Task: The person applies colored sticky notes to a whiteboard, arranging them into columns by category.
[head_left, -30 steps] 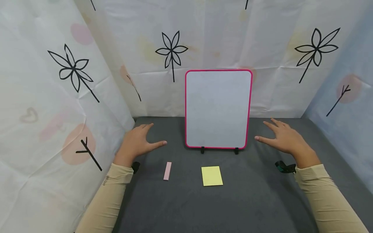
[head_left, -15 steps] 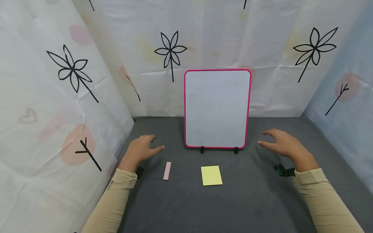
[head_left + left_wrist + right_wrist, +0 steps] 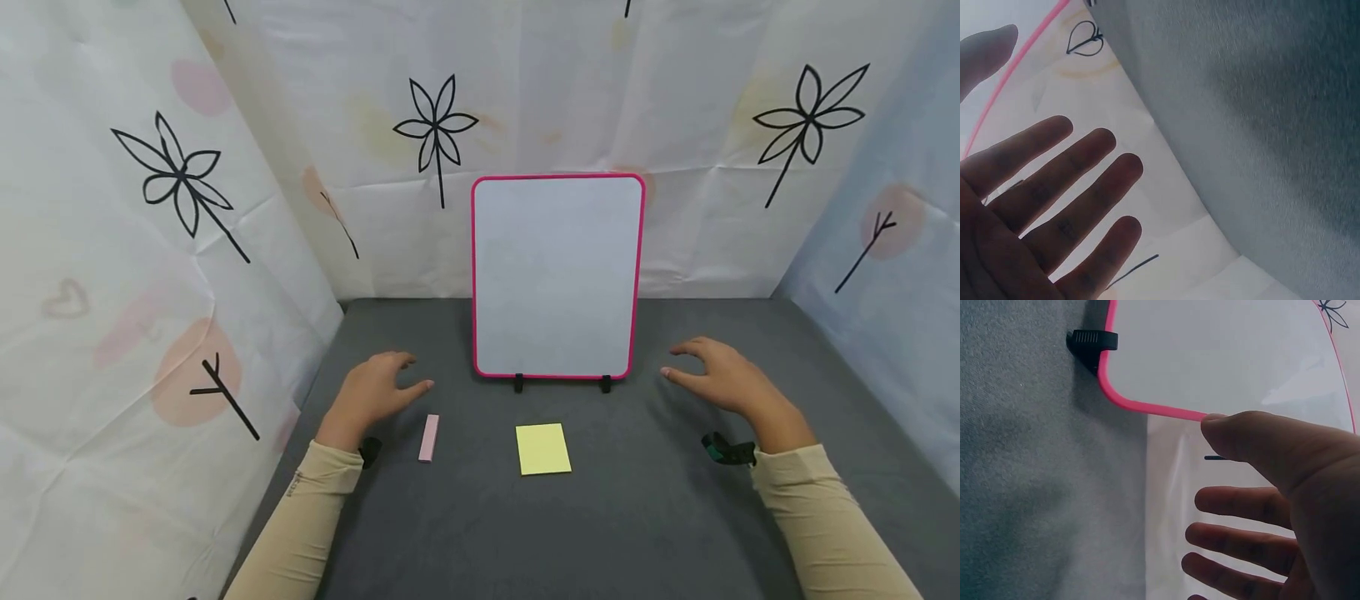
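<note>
Head view: one whiteboard (image 3: 557,275) upright on two black feet, one yellow note pad (image 3: 543,448), one pink strip (image 3: 428,437); left hand (image 3: 372,392) and right hand (image 3: 722,379) hover beside the board, fingers relaxed, holding nothing, lower than a second ago.
Left wrist view: palm cut off, fingers (image 3: 1079,187) spread.
Right wrist view: board corner (image 3: 1222,356), one foot (image 3: 1091,342); hand cut off.

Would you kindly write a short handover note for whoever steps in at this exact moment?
Left hand: open, holding nothing, just above the grey mat, left of the whiteboard and nearest the pink strip.
Right hand: open, holding nothing, to the right of the whiteboard, apart from it.
Things: the pink-framed whiteboard stands upright on two black clips and is blank. The yellow sticky note pad lies flat in front of it; the pink strip lies to the pad's left.
Done: nothing picked up, nothing on the board.
Left: judging by the layout, probably everything; neither the pad nor the strip is being touched.
</note>
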Demonstrator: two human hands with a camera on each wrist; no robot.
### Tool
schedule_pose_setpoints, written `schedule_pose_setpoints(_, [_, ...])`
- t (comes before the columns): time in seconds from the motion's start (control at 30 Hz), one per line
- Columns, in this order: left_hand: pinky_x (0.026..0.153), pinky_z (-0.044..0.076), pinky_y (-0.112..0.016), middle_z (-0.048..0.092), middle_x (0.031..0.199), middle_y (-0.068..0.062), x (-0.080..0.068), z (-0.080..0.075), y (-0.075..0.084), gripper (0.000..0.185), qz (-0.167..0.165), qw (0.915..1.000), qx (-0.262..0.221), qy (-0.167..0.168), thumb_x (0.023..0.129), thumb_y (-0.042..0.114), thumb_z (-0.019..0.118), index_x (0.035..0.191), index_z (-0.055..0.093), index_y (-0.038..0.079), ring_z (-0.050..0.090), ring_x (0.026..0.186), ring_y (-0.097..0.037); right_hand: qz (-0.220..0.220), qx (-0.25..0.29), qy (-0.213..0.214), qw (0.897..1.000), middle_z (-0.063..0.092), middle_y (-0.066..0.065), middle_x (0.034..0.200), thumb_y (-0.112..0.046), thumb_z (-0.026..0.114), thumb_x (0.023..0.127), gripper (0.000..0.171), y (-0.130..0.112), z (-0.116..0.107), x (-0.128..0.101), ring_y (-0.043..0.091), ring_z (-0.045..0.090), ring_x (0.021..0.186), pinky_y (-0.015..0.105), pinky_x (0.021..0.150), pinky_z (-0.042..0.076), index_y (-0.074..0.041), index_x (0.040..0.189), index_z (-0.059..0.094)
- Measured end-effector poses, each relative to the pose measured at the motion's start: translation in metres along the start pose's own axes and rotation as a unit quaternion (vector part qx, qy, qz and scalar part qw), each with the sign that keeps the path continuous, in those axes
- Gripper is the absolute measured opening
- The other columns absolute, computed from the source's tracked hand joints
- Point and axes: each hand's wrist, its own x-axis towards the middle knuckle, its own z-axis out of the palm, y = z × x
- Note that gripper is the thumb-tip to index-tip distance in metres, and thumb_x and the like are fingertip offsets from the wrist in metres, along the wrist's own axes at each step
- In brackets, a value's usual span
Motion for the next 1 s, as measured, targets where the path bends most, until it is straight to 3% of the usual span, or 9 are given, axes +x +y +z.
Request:
schedule_pose_setpoints(0.33, [0.102, 0.057, -0.054, 0.072, 0.134, -0.015, -0.005, 0.007, 0.021, 0.059, 0.025, 0.9993, -0.027, 0.008, 0.096, 0.046, 0.077, 0.133, 0.071, 0.002, 0.069, 0.126, -0.033, -0.032, 0.053, 0.039, 0.997, 0.061, 0.032, 0.14, -0.034, 0.072, 0.103, 0.052, -0.011, 0.011, -0.009, 0.053, 0.056, 0.131, 0.072, 0.105, 0.044, 0.006, 0.136, 0.066])
schedule_pose_setpoints(0.63, [0.097, 0.059, -0.051, 0.072, 0.129, -0.013, -0.011, 0.022, 0.036, 0.053, 0.059, 0.9967, -0.045, 0.031, 0.095, 0.042, 0.08, 0.13, 0.073, 0.002, 0.07, 0.121, -0.031, -0.054, 0.072, 0.064, 0.994, 0.064, 0.025, 0.136, -0.027, 0.073, 0.102, 0.043, -0.024, 0.025, -0.016, 0.049, 0.059, 0.13, 0.071, 0.105, 0.046, 0.002, 0.133, 0.069])
schedule_pose_setpoints(1.0, [0.096, 0.06, -0.047, 0.074, 0.124, -0.01, -0.019, 0.038, 0.058, 0.051, 0.08, 0.9946, -0.06, 0.028, 0.093, 0.04, 0.083, 0.127, 0.074, 0.003, 0.072, 0.114, -0.027, -0.086, 0.093, 0.082, 0.988, 0.068, 0.021, 0.13, -0.019, 0.077, 0.098, 0.036, -0.038, 0.047, -0.019, 0.045, 0.064, 0.123, 0.067, 0.1, 0.052, 0.001, 0.128, 0.072])
